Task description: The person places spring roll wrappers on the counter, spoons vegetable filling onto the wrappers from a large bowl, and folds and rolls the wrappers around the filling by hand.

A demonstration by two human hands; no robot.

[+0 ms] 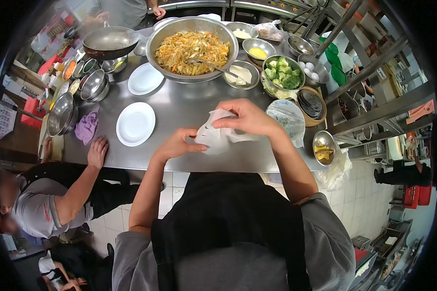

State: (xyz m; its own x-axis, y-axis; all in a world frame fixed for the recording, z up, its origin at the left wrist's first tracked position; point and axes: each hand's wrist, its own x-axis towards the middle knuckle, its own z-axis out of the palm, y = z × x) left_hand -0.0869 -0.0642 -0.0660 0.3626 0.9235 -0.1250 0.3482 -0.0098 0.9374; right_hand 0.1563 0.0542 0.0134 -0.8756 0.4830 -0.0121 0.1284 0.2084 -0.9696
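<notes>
We see the L hand [178, 144], thumb & fingers pinching the L side of a thin white sheet [214, 139]; the R hand [250, 117] grips its upper part, so it hangs btwn both, above the steel table [177, 109]. Beyond, to L: nr. plate [136, 124], 2nd plate [146, 78]; then lg. perforated bowl [234, 46] w/ shredded mix [192, 51].

Kinda shiny steel table [179, 104] sat under the right hand [243, 118], metal rack [381, 109] stood off to its right, pale tiled floor [357, 184] lower down.
</notes>
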